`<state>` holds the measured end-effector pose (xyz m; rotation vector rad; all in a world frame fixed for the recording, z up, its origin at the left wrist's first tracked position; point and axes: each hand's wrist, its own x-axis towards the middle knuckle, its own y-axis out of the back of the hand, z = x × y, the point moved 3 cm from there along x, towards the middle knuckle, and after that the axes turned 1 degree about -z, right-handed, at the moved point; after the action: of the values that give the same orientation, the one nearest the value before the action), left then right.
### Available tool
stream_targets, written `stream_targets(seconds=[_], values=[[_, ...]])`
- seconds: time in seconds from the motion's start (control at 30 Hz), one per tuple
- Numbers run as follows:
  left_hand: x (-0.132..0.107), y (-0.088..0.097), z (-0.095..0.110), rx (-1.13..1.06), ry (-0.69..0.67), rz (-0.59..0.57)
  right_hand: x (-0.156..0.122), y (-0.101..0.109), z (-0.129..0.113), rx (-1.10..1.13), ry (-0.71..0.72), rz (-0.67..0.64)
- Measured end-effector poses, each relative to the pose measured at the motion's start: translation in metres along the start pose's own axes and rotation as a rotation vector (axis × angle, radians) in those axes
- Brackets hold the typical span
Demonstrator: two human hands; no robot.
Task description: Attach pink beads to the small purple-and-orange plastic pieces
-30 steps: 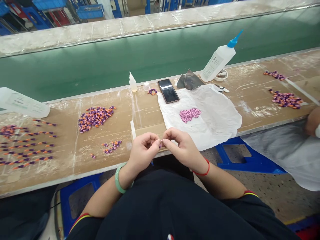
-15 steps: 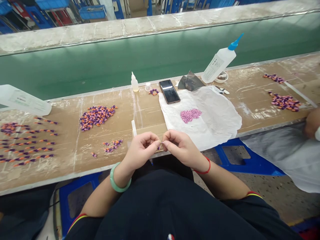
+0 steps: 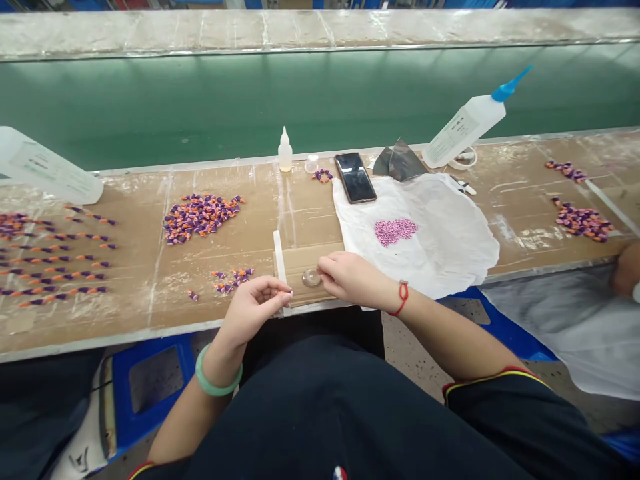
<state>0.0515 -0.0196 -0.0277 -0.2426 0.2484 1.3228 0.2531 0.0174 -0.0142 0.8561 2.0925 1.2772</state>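
My left hand (image 3: 254,305), with a green bangle on its wrist, is at the table's front edge. Its thumb and forefinger pinch a small piece with a pale tip and some orange; the fingers cover most of it. My right hand (image 3: 356,280), red cord at the wrist, has its fingertips pressed together at the right rim of a small clear round dish (image 3: 311,278). Whatever those fingertips hold, if anything, is hidden. Between the hands, a flat white stick (image 3: 279,257) lies on the cardboard. Left of it is a small cluster of purple-and-orange pieces (image 3: 231,281).
A bigger heap of such pieces (image 3: 200,217) lies behind. Tiny pink pieces (image 3: 395,231) rest on a white cloth (image 3: 450,233) beside a phone (image 3: 355,177). A dropper bottle (image 3: 285,155) and two large bottles, one blue-tipped (image 3: 463,130), stand farther back. Another person's arm (image 3: 626,270) is at right.
My hands, fingertips together earlier, have parted. The left moved left with its small piece; the right reached forward to the clear dish, now in sight. The camera view has shifted.
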Motion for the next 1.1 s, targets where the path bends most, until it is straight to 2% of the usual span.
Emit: stream_targets(seconds=[0.27, 0.57, 0.67, 0.77, 0.87, 0.93, 1.1], values=[[-0.002, 0.000, -0.006, -0.014, -0.003, -0.031, 0.011, 0.000, -0.005, -0.193, -0.002, -0.148], [-0.001, -0.001, -0.010, -0.132, 0.044, 0.002, 0.011, 0.003, -0.008, -0.225, -0.009, -0.133], [-0.002, -0.003, -0.009, -0.217, 0.018, 0.027, 0.005, 0.013, -0.011, -0.006, -0.008, -0.053], [-0.005, -0.009, -0.001, -0.296, -0.026, 0.020, -0.004, 0.021, -0.018, 0.518, -0.001, -0.034], [-0.008, -0.016, 0.008, -0.348, -0.051, -0.028, -0.011, 0.024, -0.027, 0.912, -0.003, -0.108], [-0.010, -0.020, 0.013, -0.370, -0.072, -0.062, -0.013, 0.025, -0.032, 0.995, 0.002, -0.123], [-0.012, -0.022, 0.017, -0.390, -0.123, -0.069, -0.017, 0.029, -0.038, 0.957, 0.014, -0.068]])
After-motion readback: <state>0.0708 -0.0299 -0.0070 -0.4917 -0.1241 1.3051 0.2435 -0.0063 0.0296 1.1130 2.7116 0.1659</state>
